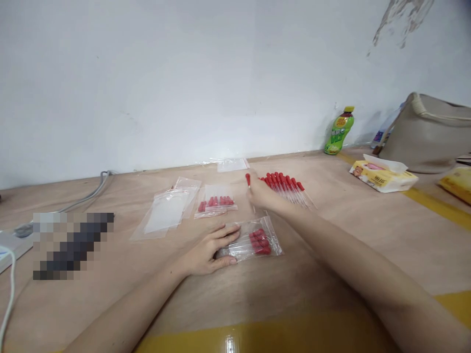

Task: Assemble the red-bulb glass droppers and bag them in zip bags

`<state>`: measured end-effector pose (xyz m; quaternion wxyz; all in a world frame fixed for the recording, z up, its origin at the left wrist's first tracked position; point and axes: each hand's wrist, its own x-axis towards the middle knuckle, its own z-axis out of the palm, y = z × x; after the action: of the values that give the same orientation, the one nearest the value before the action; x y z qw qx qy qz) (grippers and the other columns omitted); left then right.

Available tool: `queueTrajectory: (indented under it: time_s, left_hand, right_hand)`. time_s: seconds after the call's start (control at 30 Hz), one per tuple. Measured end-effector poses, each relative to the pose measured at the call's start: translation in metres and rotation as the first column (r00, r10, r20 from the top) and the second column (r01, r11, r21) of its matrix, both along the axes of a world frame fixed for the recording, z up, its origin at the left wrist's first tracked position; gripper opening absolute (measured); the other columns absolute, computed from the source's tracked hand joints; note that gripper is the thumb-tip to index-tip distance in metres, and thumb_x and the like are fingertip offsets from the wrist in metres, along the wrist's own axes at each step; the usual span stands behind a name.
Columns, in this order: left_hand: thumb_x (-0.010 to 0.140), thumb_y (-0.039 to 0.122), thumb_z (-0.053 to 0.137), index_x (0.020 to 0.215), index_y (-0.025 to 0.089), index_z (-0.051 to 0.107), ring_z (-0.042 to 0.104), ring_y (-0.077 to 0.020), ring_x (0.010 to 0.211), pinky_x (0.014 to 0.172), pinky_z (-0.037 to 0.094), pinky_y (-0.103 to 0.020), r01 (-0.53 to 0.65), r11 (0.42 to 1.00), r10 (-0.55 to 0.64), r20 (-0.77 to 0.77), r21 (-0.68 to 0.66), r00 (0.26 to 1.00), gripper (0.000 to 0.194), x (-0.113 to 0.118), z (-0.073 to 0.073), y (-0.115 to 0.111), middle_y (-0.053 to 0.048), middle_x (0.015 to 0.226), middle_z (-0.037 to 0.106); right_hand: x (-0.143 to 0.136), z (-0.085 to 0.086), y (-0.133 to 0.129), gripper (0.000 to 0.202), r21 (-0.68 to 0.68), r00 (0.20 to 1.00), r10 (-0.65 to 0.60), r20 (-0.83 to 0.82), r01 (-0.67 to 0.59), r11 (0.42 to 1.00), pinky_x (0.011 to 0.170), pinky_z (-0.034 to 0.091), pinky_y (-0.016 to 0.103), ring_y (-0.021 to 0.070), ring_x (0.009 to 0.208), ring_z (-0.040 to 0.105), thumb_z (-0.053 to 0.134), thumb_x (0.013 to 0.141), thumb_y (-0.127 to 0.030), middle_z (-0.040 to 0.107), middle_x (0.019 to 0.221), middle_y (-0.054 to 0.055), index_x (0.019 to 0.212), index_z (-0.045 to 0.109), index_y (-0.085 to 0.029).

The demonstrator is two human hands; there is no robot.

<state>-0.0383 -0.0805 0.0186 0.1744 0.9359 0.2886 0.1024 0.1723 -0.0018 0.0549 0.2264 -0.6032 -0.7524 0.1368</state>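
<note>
My left hand lies with spread fingers on the left end of a clear zip bag that contains several red-capped droppers. Beyond the bag, my right hand pinches one red-tipped dropper, held upright. A row of loose red-capped droppers lies just right of that hand. Two filled bags with red tips overlap behind my left hand. Flat clear bags with white inserts are stacked to the left, and a white sheet lies near the wall.
A green bottle, a yellow tissue pack, another yellow pack and a beige handbag stand or lie at right. A power strip with cables is at left, beside a pixelated dark object.
</note>
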Motion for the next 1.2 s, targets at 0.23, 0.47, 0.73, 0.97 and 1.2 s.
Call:
queueTrajectory:
  time_s: [0.23, 0.47, 0.73, 0.97, 1.2]
  left_hand:
    - [0.079, 0.044, 0.054, 0.132, 0.025, 0.034, 0.030, -0.0237, 0.128, 0.104, 0.026, -0.044, -0.005, 0.999, 0.006, 0.045, -0.034, 0.999, 0.060, 0.002, 0.001, 0.000, -0.007, 0.139, 0.032]
    - [0.079, 0.043, 0.054, 0.132, 0.026, 0.035, 0.030, -0.0237, 0.128, 0.104, 0.027, -0.043, -0.004, 0.999, 0.005, 0.041, -0.034, 0.999, 0.059, 0.002, 0.002, 0.000, -0.006, 0.139, 0.033]
    - [0.079, 0.043, 0.054, 0.134, 0.024, 0.030, 0.031, -0.0239, 0.127, 0.104, 0.028, -0.043, -0.020, 1.000, 0.020, 0.018, -0.012, 1.000, 0.063, 0.003, 0.004, -0.001, -0.007, 0.139, 0.033]
    - [0.080, 0.043, 0.054, 0.136, 0.027, 0.025, 0.028, -0.0230, 0.128, 0.104, 0.027, -0.042, -0.033, 0.999, 0.033, 0.012, -0.021, 0.999, 0.065, 0.003, 0.006, -0.002, -0.005, 0.141, 0.029]
    - [0.080, 0.042, 0.052, 0.136, 0.028, 0.025, 0.027, -0.0218, 0.129, 0.105, 0.026, -0.041, -0.026, 0.999, 0.026, 0.008, -0.022, 1.000, 0.063, 0.004, 0.007, -0.003, -0.004, 0.142, 0.027]
  right_hand:
    - [0.081, -0.038, -0.029, 0.075, -0.039, 0.588, -0.109, -0.801, 0.131, 0.991, 0.040, 0.043, 0.022, 0.0105, 0.045, 0.051, 0.052, 0.066, -0.019, 0.052, 0.068, -0.005, 0.131, 0.015, -0.022]
    - [0.075, -0.059, -0.058, 0.053, -0.218, 0.311, -0.234, -0.921, 0.086, 0.972, 0.054, 0.052, 0.026, 0.0110, 0.054, 0.057, 0.062, 0.062, -0.023, 0.050, 0.063, -0.007, 0.107, 0.035, -0.023]
    - [0.075, -0.056, -0.065, 0.039, -0.151, 0.217, -0.151, -0.964, 0.018, 0.988, 0.054, 0.050, 0.026, 0.0105, 0.055, 0.059, 0.056, 0.072, -0.034, 0.053, 0.066, -0.006, 0.104, 0.036, -0.025]
    - [0.063, -0.060, -0.073, 0.030, -0.229, 0.177, -0.194, -0.965, -0.210, 0.951, 0.069, 0.050, 0.031, 0.0131, 0.068, 0.063, 0.058, 0.074, -0.032, 0.057, 0.073, -0.003, 0.096, 0.039, -0.023]
    - [0.072, -0.062, -0.070, 0.033, -0.263, 0.430, -0.112, -0.896, -0.309, 0.914, 0.053, 0.044, 0.024, 0.0105, 0.054, 0.059, 0.057, 0.073, -0.045, 0.059, 0.064, -0.003, 0.086, 0.041, -0.020]
